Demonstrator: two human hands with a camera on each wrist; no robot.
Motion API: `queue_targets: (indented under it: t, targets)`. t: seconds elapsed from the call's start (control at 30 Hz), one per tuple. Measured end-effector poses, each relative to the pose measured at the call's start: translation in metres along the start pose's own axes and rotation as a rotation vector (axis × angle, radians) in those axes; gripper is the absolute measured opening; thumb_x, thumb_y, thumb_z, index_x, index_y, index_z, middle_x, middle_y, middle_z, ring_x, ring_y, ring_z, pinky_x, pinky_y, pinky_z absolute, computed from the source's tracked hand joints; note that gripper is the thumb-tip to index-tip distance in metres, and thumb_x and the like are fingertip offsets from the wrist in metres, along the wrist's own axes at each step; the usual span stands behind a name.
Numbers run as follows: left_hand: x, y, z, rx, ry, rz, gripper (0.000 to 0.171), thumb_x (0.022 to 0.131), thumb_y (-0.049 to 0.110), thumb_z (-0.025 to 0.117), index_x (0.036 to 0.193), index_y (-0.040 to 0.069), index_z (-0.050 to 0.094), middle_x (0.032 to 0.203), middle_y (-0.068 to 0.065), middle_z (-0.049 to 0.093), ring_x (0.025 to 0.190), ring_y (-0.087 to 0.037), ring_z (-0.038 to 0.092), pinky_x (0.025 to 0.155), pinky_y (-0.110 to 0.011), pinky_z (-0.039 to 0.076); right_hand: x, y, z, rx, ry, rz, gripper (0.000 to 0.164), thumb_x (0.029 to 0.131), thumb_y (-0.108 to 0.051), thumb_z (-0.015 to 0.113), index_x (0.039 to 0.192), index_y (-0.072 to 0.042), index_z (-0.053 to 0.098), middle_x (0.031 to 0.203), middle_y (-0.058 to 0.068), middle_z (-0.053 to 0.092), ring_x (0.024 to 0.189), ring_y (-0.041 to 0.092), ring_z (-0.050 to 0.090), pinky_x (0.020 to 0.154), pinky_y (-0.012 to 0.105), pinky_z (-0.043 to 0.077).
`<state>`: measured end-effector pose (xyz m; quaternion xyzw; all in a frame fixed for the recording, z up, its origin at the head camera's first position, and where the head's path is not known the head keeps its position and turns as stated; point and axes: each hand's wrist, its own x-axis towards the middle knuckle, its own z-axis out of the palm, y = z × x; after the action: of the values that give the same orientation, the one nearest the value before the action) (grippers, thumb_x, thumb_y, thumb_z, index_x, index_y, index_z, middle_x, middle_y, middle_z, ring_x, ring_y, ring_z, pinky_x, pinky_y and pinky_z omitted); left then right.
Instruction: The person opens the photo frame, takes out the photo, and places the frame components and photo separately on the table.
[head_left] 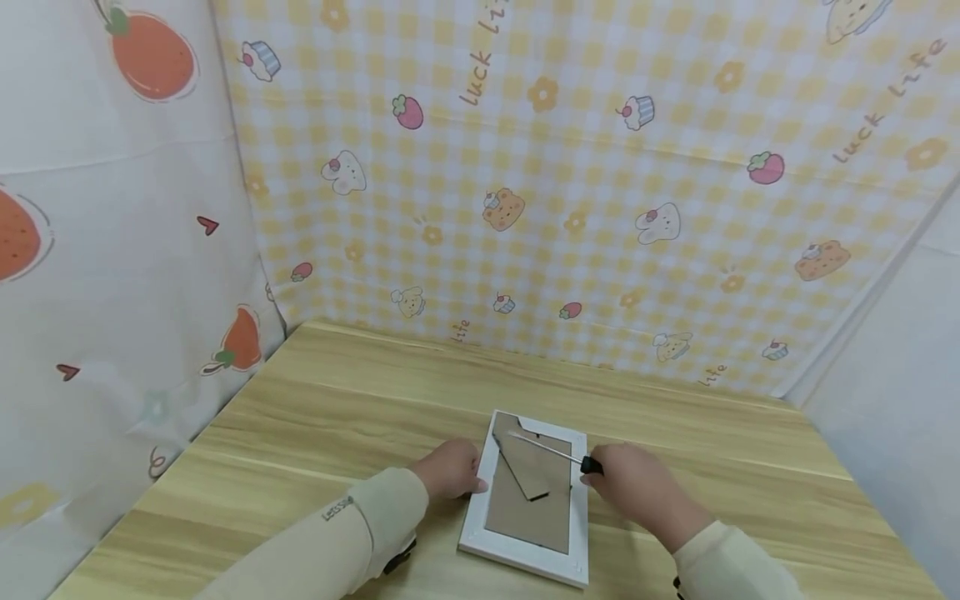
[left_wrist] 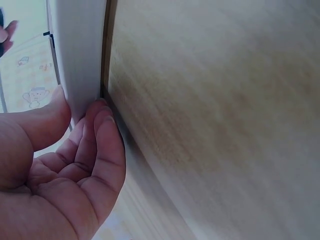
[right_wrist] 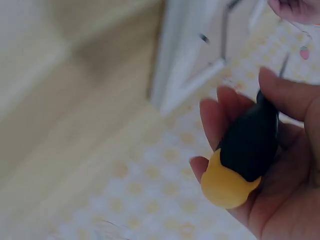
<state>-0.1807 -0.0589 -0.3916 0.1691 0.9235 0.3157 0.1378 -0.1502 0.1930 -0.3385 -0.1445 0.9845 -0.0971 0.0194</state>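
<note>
A white picture frame (head_left: 525, 554) lies on the table with its back up. Its brown backing board (head_left: 536, 527) carries a stand flap with a dark edge. My left hand (head_left: 450, 469) grips the frame's left side; in the left wrist view, thumb and fingers pinch the white frame edge (left_wrist: 82, 50). In my right hand (head_left: 637, 487) is a screwdriver (head_left: 555, 451), its metal shaft reaching left across the upper part of the backing. The right wrist view shows the black and yellow handle (right_wrist: 250, 140) held between thumb and fingers. Small dark tabs show along the backing's edge.
The light wood-grain table (head_left: 360, 383) extends around the frame. Behind it hangs a yellow checked cloth (head_left: 570, 267) with cartoon prints. A white cloth with fruit prints (head_left: 150, 250) borders the left, and a plain pale sheet (head_left: 892, 350) the right.
</note>
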Motion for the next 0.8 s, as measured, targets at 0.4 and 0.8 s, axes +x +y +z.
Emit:
queue_targets:
  t: [0.4, 0.8]
  targets:
    - [0.000, -0.001, 0.002, -0.012, 0.008, -0.006, 0.039, 0.083, 0.012, 0.075, 0.061, 0.009, 0.043, 0.057, 0.003, 0.039, 0.054, -0.011, 0.038, 0.050, -0.023, 0.031, -0.011, 0.010, 0.040, 0.173, 0.047, 0.151, 0.033, 0.084, -0.015, 0.073, 0.061, -0.011, 0.049, 0.055, -0.004, 0.042, 0.051, 0.012, 0.038, 0.049, 0.027, 0.032]
    - [-0.004, 0.002, 0.003, -0.033, 0.006, -0.028, 0.038, 0.084, 0.012, 0.074, 0.061, 0.008, 0.044, 0.056, 0.003, 0.038, 0.053, -0.011, 0.037, 0.049, -0.023, 0.030, -0.002, 0.006, 0.052, 0.190, 0.079, 0.137, 0.032, 0.086, -0.015, 0.070, 0.062, -0.011, 0.049, 0.055, -0.003, 0.043, 0.051, 0.011, 0.040, 0.047, 0.025, 0.032]
